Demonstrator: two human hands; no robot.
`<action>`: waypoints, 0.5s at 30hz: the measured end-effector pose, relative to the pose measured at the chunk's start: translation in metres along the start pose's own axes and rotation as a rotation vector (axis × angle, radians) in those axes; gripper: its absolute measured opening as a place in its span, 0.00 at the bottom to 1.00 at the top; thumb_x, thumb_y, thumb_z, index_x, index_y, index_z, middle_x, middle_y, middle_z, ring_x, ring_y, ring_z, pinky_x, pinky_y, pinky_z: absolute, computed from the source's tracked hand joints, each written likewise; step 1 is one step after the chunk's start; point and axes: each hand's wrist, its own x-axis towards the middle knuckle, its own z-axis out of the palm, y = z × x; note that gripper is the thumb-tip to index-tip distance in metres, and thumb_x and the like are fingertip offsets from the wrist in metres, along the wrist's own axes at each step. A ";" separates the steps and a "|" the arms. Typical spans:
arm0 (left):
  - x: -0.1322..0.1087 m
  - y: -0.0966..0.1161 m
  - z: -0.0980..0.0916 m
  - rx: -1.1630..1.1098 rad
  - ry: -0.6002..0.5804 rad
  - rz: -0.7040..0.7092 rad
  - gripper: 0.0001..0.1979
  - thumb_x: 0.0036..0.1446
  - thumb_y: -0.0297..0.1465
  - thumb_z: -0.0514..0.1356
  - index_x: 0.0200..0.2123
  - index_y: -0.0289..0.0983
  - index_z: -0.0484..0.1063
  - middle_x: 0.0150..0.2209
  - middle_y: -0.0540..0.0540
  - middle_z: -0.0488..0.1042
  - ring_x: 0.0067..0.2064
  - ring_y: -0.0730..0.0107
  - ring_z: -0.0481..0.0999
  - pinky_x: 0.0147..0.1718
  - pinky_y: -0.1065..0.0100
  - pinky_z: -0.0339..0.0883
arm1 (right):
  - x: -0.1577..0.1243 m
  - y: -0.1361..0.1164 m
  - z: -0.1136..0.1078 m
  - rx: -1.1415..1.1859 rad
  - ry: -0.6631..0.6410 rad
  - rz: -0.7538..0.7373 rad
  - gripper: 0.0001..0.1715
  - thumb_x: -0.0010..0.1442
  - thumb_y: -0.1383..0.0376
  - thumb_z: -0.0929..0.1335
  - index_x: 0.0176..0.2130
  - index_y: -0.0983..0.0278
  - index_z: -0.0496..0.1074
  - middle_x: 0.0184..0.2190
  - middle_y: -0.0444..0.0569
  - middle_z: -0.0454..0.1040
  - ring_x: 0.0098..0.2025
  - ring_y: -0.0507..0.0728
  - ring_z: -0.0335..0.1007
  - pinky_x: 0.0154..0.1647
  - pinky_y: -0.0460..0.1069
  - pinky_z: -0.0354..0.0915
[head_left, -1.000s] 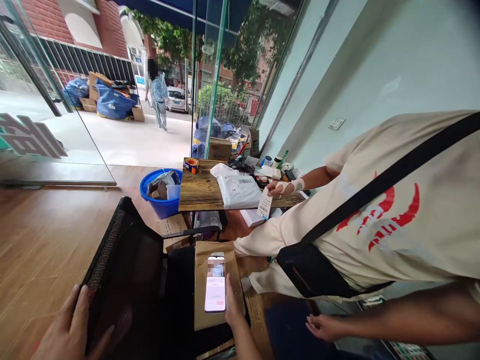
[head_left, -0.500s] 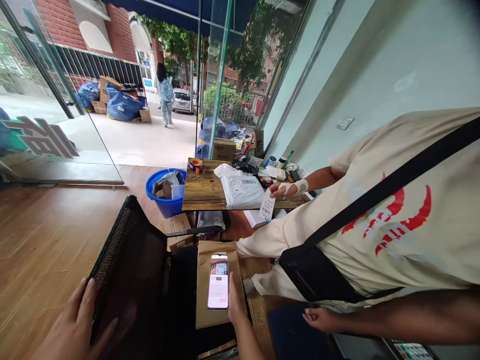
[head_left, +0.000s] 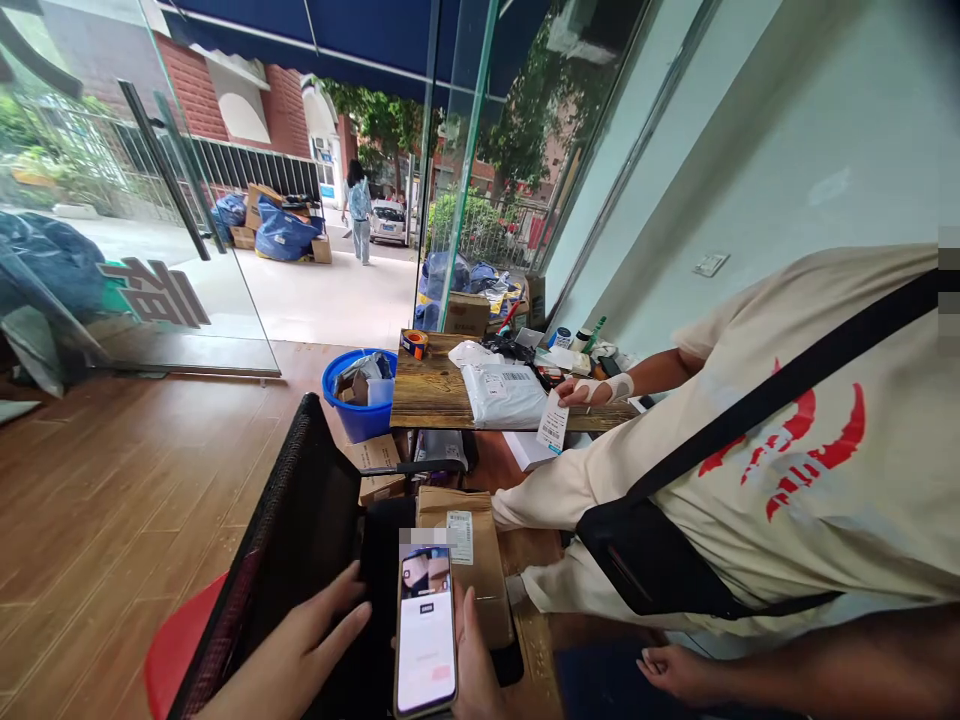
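Note:
In the head view my right hand point(head_left: 475, 655) grips a phone point(head_left: 425, 640), its lit screen showing a camera picture above a pale page. Behind the phone a brown cardboard box point(head_left: 480, 565) with a white label point(head_left: 460, 537) rests on the black mesh chair point(head_left: 277, 560). My left hand point(head_left: 311, 635) is open with fingers stretched toward the phone, in front of the chair, holding nothing. Whether it touches the chair, I cannot tell. A person at the right holds a printed paper slip point(head_left: 553, 423) in one hand point(head_left: 574, 393).
On the wooden table point(head_left: 420, 395) lie a grey-white parcel point(head_left: 506, 390), orange tape point(head_left: 414, 343) and clutter. A blue bucket point(head_left: 360, 415) stands beside it, cardboard point(head_left: 377, 458) below. A red stool point(head_left: 184, 630) shows behind the chair. The person point(head_left: 787, 430) stands close on my right; a glass door point(head_left: 202, 230) is left.
My left hand has left the chair back and moved right toward the phone. The phone has come down and closer, uncovering the box's label. The view has shifted; the walker outside is farther off.

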 end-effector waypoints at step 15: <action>0.015 0.017 0.009 -0.124 -0.096 0.129 0.31 0.53 0.57 0.44 0.23 0.36 0.68 0.19 0.42 0.75 0.24 0.56 0.76 0.25 0.65 0.64 | -0.029 0.037 0.028 -0.012 -0.161 -0.219 0.40 0.48 0.35 0.62 0.45 0.60 0.72 0.40 0.55 0.77 0.46 0.69 0.72 0.42 0.66 0.68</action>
